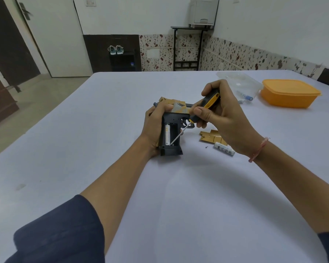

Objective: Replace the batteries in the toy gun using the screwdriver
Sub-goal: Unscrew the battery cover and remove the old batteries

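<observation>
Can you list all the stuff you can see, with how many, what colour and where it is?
toy gun: 1, black and gold, middle of table, grip compartment open
battery in grip: 1, white, left slot
loose battery: 1, white, on table right of gun
cover plate: 1, gold, on table beside loose battery
screw: 1, dark, tiny, on table near cover
screwdriver: 1, black and yellow, tip in grip compartment
orange box: 1, far right of table
clear container: 1, left of orange box
table: 1, white cloth
shoes: 2, grey, far wall
left hand: 1, holding gun
right hand: 1, holding screwdriver
</observation>
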